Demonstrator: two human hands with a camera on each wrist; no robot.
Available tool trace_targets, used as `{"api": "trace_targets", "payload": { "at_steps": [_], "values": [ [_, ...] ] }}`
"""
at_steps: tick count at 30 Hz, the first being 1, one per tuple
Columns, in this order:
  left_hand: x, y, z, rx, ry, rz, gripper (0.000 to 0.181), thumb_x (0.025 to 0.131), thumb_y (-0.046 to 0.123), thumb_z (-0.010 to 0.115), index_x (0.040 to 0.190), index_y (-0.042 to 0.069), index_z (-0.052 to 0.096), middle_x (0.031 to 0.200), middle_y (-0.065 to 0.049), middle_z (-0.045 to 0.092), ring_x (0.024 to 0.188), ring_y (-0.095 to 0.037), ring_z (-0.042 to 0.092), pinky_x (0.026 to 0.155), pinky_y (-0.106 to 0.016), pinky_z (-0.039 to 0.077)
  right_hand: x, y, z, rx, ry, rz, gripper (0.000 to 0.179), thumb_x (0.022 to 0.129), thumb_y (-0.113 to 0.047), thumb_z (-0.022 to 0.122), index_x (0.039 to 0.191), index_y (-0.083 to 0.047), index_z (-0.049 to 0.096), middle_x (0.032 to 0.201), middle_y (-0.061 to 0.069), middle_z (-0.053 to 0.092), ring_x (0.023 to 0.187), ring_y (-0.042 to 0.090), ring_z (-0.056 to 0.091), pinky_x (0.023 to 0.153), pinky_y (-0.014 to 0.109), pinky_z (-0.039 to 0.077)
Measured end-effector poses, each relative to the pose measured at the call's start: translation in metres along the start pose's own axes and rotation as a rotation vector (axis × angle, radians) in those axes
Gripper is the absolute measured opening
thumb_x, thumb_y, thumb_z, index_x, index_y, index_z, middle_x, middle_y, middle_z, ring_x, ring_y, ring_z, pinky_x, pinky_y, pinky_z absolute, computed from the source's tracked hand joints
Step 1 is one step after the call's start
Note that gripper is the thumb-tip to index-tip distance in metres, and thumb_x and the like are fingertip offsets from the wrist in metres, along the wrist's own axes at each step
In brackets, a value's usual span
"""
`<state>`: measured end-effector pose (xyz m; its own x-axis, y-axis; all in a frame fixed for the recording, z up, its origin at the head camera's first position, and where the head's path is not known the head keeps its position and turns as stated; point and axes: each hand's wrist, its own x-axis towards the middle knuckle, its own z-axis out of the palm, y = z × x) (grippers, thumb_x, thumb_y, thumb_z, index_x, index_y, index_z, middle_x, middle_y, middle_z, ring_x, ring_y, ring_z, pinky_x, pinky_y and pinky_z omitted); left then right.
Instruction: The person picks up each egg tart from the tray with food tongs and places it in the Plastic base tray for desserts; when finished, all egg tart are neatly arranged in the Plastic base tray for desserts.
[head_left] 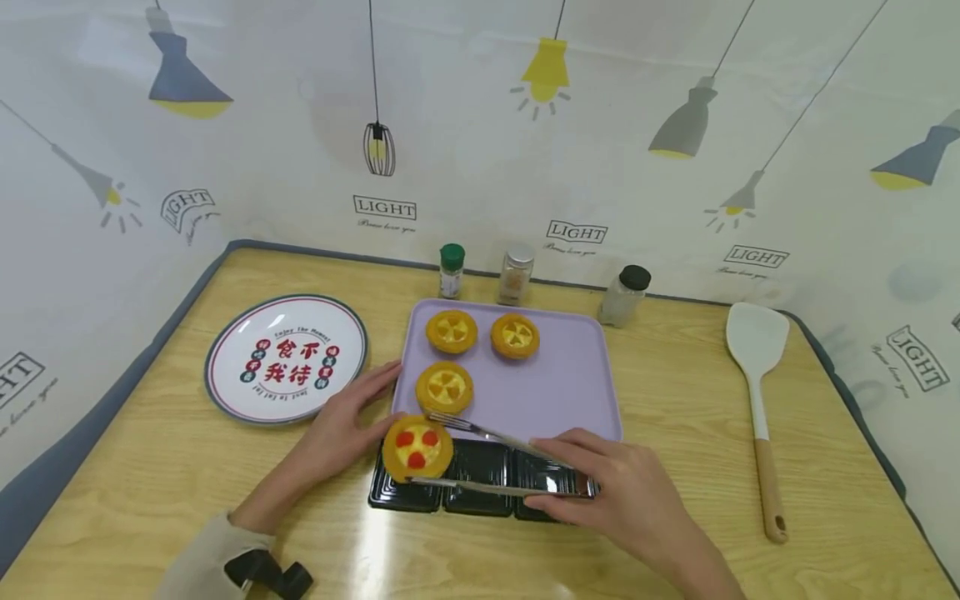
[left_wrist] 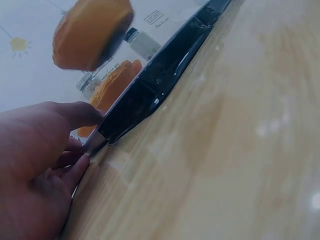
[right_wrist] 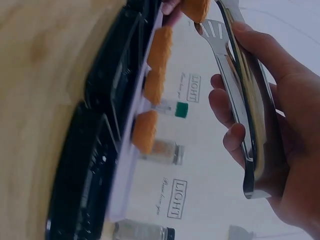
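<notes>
A round egg tart (head_left: 417,448) topped with three red dots is held aloft between the tips of metal tongs (right_wrist: 267,145), over the near left corner of a lilac tray (head_left: 543,383). Its top edge is cut off in the left-wrist view, and only a sliver is shown in the right-wrist view. The tongs are gripped by the right hand (head_left: 626,487), its thumb on one arm and its fingers curled round the other. The tray's left edge is pinched by the left hand (head_left: 345,425); some of those fingers are hidden by the tray.

Three more tarts, marked with pale wedges, are set on the tray: two at the back (head_left: 452,332) (head_left: 515,336), one in front at left (head_left: 445,388). Black compartments (head_left: 480,462) are seen along the tray's near side, partly covered by the tongs; how far they extend beneath cannot be told.

A lettered plate (head_left: 240,329) is placed to the left, its edge near the left hand. Behind the tray, three jars are lined up, capped in green (head_left: 452,271), silver (head_left: 516,275) and black (head_left: 625,297); their contents are hard to make out. A spatula (head_left: 757,358) is laid at the right of the wooden worktop (head_left: 675,392).
</notes>
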<state>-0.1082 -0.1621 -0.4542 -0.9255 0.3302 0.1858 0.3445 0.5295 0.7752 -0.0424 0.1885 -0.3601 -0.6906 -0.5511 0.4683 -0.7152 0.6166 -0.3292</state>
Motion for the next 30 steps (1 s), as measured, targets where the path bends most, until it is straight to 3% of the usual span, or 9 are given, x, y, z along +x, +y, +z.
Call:
{"api": "trace_targets", "payload": {
  "at_steps": [4,15,21,25,30],
  "values": [
    [0.001,-0.001,0.001,0.027,0.002,-0.007,0.065,0.094,0.034,0.067,0.15,0.014,0.041,0.154,-0.005,0.036,0.14,-0.025,0.034,0.113,-0.048,0.03,-0.001,-0.001,0.012,0.008,-0.026,-0.039,0.043,0.074,-0.045,0.084,0.108,-0.021,0.075,0.095,-0.017,0.066,0.057,-0.008,0.047,0.049,0.008,0.038],
    [0.0,0.0,0.0,0.011,-0.002,-0.018,0.064,0.095,0.032,0.066,0.15,0.015,0.041,0.155,-0.004,0.035,0.141,-0.025,0.032,0.113,-0.049,0.028,-0.003,0.0,0.022,0.012,-0.068,-0.004,0.044,0.073,-0.046,0.084,0.109,-0.022,0.075,0.093,-0.015,0.066,0.053,-0.011,0.035,0.046,0.006,0.029],
    [0.002,0.003,0.0,0.005,-0.008,-0.025,0.064,0.094,0.033,0.067,0.15,0.016,0.041,0.155,-0.003,0.035,0.141,-0.024,0.032,0.113,-0.048,0.028,-0.004,-0.001,0.016,0.045,-0.069,0.033,0.048,0.073,-0.048,0.083,0.113,-0.023,0.074,0.095,-0.016,0.066,0.056,-0.006,0.046,0.049,0.008,0.036],
    [0.002,0.003,0.0,-0.006,-0.013,-0.023,0.065,0.094,0.033,0.067,0.15,0.015,0.04,0.155,-0.004,0.035,0.139,-0.024,0.035,0.113,-0.047,0.03,-0.001,0.0,0.004,0.076,-0.035,0.083,0.055,0.072,-0.048,0.084,0.12,-0.023,0.071,0.099,-0.017,0.064,0.061,-0.005,0.053,0.052,0.01,0.042],
    [0.001,0.003,0.001,-0.004,-0.008,-0.021,0.065,0.094,0.032,0.067,0.15,0.014,0.041,0.154,-0.006,0.036,0.137,-0.026,0.038,0.112,-0.047,0.032,0.008,0.011,-0.017,-0.046,0.098,0.221,0.06,0.069,-0.044,0.087,0.121,-0.019,0.07,0.093,-0.015,0.064,0.06,-0.002,0.055,0.047,0.014,0.041]
  ]
}}
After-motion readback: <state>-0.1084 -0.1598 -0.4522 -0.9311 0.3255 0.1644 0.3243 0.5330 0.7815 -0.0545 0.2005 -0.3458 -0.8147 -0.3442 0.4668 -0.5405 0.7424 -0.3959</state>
